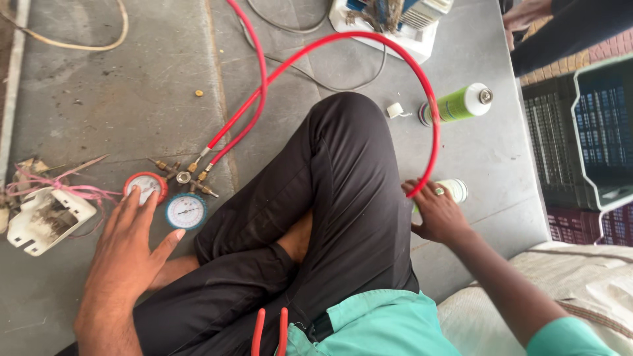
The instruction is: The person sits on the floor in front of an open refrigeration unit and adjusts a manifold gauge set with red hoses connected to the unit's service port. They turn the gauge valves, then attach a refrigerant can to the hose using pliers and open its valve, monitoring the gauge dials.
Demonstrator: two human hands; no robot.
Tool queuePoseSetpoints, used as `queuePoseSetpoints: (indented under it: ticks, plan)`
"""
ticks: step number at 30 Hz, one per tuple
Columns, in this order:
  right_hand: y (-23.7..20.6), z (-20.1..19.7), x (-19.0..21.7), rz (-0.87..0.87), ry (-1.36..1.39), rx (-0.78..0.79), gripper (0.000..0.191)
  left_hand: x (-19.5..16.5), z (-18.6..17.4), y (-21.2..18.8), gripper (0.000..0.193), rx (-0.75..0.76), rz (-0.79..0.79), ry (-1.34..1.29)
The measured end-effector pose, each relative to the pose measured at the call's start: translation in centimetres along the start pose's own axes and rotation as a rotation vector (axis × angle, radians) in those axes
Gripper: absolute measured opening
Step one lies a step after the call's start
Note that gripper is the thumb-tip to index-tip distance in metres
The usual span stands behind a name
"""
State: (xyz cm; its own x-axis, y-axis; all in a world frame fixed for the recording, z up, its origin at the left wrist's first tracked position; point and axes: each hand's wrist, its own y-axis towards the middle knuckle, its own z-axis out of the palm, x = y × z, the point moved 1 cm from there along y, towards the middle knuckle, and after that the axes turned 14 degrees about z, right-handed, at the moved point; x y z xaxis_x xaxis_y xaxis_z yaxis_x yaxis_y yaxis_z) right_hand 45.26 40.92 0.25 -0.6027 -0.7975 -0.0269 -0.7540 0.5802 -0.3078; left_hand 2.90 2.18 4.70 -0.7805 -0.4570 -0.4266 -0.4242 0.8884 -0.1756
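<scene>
Left hand (128,247): fingers spread flat, tips touching red gauge (146,187); blue gauge (186,211) at 2 o'clock. My right hand (438,214): closed around red hose (432,125) end, white can (455,190) at 1 o'clock, nearer it.

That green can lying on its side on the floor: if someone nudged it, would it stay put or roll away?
The green can is a smooth cylinder lying on its side on the flat grey floor, so a sideways nudge would probably set it rolling. Nothing appears to block it. Its glossy surface looks somewhat slippery to grip. Its weight cannot be judged from here.
</scene>
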Motion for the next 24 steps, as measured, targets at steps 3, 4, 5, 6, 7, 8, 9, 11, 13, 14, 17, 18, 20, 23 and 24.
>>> queuePoseSetpoints:
  ticks: [3,4,5,6,7,8,9,11,13,14,17,18,20,23,24]
  plan:
    - [0.7,2.0,0.1,0.129,0.006,0.126,0.068,-0.4,-0.7,-0.5,0.083,-0.064,0.051,0.004]
    - [0.8,2.1,0.1,0.128,0.019,0.144,0.068,-0.5,-1.0,-0.8,0.082,-0.067,0.043,-0.001]
    - [0.9,1.9,-0.1,0.125,0.029,0.159,0.068,-0.7,-1.3,-1.1,0.080,-0.076,0.034,-0.007]
    - [0.8,1.5,-0.2,0.121,0.038,0.173,0.068,-0.9,-1.7,-1.4,0.079,-0.085,0.023,-0.013]
    - [0.7,0.8,-0.4,0.110,-0.024,0.223,0.070,-1.0,-2.1,-1.6,0.077,-0.101,0.020,-0.014]
    - [0.4,-0.3,-0.7,0.101,-0.087,0.270,0.072,-1.1,-2.5,-1.9,0.076,-0.119,0.017,-0.014]
    - [0.2,-1.5,-0.7,0.105,-0.106,0.245,0.069,-1.2,-3.0,-2.1,0.074,-0.137,0.016,-0.015]
    - [-0.5,-4.5,-1.0,0.121,-0.095,0.223,0.067,-1.3,-3.8,-2.5,0.074,-0.151,0.027,0.006]
    - [-0.9,-7.6,-1.2,0.176,-0.058,0.317,0.069,-1.5,-4.3,-2.9,0.074,-0.151,0.011,0.005]
    - [-1.3,-9.1,-1.2,0.232,-0.049,0.411,0.072,-1.7,-4.5,-3.2,0.075,-0.142,-0.005,-0.005]
    - [-2.4,-12.8,-0.7,0.347,-0.096,0.608,0.081,-2.1,-4.9,-3.6,0.077,-0.115,-0.038,-0.021]
    - [-2.8,-14.2,-0.5,0.375,-0.037,0.644,0.082,-2.3,-4.9,-3.8,0.078,-0.105,-0.047,-0.024]
    - [-3.4,-16.2,0.4,0.405,-0.041,0.714,0.082,-2.7,-5.0,-4.2,0.077,-0.095,-0.045,-0.038]
    - [-4.3,-19.0,2.8,0.260,0.024,0.726,0.080,-3.6,-4.8,-4.5,0.076,-0.141,0.065,-0.190]
    - [-4.9,-19.9,4.1,0.109,0.219,0.666,0.079,-4.2,-4.6,-4.5,0.076,-0.165,0.118,-0.259]
